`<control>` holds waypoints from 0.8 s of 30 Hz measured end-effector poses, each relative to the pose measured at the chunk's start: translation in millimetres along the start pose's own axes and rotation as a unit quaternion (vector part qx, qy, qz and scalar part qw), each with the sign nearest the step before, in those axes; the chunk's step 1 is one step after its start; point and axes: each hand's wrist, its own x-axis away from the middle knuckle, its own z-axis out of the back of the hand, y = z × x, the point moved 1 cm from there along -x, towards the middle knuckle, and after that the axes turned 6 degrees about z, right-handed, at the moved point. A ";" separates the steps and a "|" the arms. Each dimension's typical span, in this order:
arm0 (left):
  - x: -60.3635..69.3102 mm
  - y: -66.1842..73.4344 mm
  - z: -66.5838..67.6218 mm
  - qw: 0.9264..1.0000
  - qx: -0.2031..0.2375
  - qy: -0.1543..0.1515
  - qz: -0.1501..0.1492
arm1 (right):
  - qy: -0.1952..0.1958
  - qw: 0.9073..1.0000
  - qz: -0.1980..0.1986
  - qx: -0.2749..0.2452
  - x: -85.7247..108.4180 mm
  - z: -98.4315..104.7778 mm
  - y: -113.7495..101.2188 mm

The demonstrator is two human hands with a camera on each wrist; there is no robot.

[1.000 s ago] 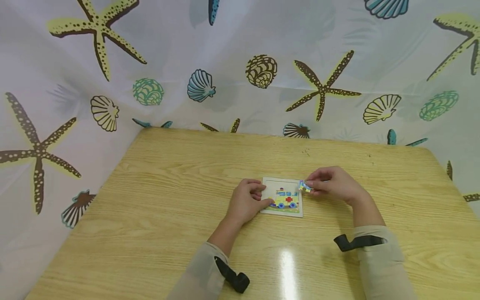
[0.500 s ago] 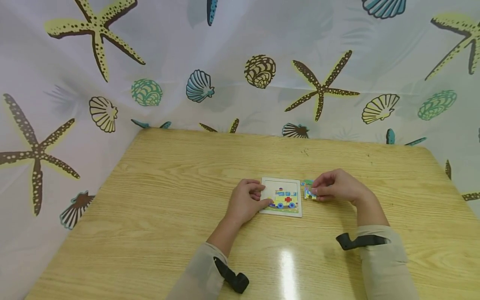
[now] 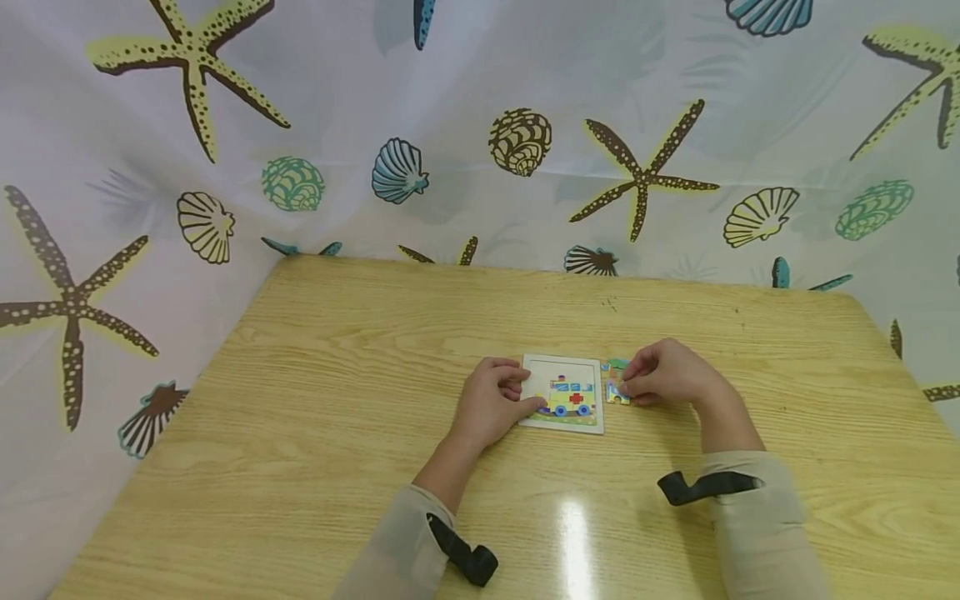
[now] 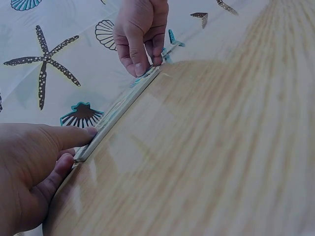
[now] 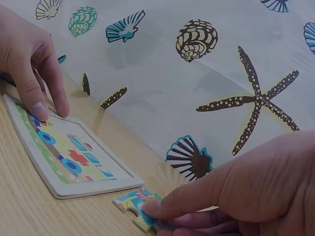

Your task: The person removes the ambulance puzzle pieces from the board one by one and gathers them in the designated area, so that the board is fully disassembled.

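"What's nearest you?"
"My left hand (image 3: 489, 407), gripping the puzzle tray (image 3: 540, 377) at its left edge; a yellow van with a red cross shows inside"
"And the other?"
"My right hand (image 3: 669, 372) pinches a puzzle piece (image 5: 131, 200) just beside the tray's right edge"
"Farther off?"
"A curtain (image 3: 465, 75) printed with starfish and shells"

Puzzle tray (image 3: 542, 375) flat on the surface (image 3: 337, 400), a bit right of centre. Fitted pieces (image 3: 574, 400) in its near half. Left fingers (image 5: 55, 88) on the tray's left side — thumb over the near-left part. Loose pieces (image 3: 618, 397) just right of the tray, right fingers (image 5: 189, 199) on them from the right. Cloth (image 3: 465, 92) behind the surface — also along its left and right sides.
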 end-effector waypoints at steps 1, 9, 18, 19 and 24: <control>-0.1 0.2 0.1 1.000 0.000 0.000 0.000 | 0.004 1.000 -0.002 0.003 -0.1 -0.2 -0.3; 0.7 0.3 0.0 1.000 -0.002 -0.001 -0.004 | 0.005 1.000 0.008 -0.026 -0.1 2.1 7.9; 0.4 0.3 -0.6 1.000 0.003 -0.001 -0.006 | -0.011 0.996 0.041 -0.077 -1.3 6.0 13.2; 0.0 -0.1 -0.5 1.000 0.004 -0.001 -0.006 | -0.011 0.996 0.043 -0.078 -2.1 5.8 13.5; -0.4 -0.2 -0.1 1.000 0.001 0.000 -0.004 | -0.010 0.996 0.043 -0.081 -6.2 4.3 13.1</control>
